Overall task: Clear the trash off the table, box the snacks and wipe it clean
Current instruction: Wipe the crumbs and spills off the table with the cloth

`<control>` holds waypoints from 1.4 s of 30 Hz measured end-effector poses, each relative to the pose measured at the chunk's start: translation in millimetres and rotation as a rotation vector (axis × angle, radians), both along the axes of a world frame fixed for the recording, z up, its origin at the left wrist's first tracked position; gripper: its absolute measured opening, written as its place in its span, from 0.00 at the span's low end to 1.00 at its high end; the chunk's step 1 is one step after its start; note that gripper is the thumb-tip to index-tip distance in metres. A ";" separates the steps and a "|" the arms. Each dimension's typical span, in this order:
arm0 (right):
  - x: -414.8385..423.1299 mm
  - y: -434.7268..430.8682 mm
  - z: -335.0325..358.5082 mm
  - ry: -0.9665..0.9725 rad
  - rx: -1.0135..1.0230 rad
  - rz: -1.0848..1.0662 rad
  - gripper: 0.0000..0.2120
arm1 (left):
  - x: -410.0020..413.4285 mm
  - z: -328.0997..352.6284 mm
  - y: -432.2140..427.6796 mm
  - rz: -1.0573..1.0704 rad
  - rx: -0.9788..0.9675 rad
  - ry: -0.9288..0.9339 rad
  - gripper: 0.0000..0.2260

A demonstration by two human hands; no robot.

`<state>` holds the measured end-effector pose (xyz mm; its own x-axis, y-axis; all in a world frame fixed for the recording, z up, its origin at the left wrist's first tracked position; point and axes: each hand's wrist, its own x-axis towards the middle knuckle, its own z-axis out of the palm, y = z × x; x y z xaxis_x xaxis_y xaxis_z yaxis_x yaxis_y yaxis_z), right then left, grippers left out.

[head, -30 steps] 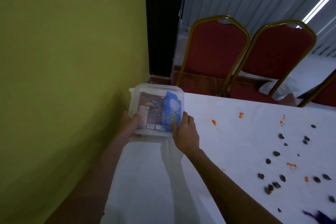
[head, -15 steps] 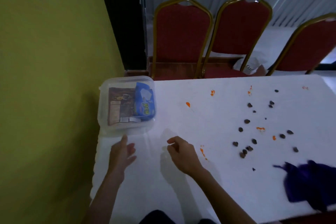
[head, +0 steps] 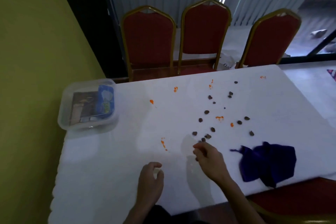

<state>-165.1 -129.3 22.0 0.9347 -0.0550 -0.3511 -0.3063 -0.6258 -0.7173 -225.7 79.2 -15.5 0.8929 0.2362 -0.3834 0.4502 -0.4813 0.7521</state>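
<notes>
function room: red gold-framed banquet chairs [head: 149, 38], white-clothed table [head: 109, 178]

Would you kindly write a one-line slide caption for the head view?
Snack box at the table corner; right hand near dark crumbs and orange smears, purple cloth alongside.
</notes>
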 end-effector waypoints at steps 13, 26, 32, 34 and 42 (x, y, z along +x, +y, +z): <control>-2.6 -134.7 -25.0 0.184 -0.367 0.004 0.17 | -10.5 -20.0 -101.0 -0.072 0.170 -0.032 0.12; 10.3 -203.9 -34.3 0.307 -0.527 0.099 0.29 | -12.2 -41.8 -136.4 -0.192 0.381 0.145 0.31; 16.6 -200.8 -29.8 0.340 -0.410 0.227 0.20 | -9.2 -40.8 -134.7 -0.212 0.403 0.192 0.31; 16.8 -178.3 -22.2 0.332 -0.291 0.249 0.20 | -9.3 -39.9 -136.3 -0.204 0.409 0.203 0.31; 8.7 -75.4 14.8 0.237 -0.041 0.397 0.20 | -10.5 -19.5 -121.6 -0.202 0.165 0.139 0.29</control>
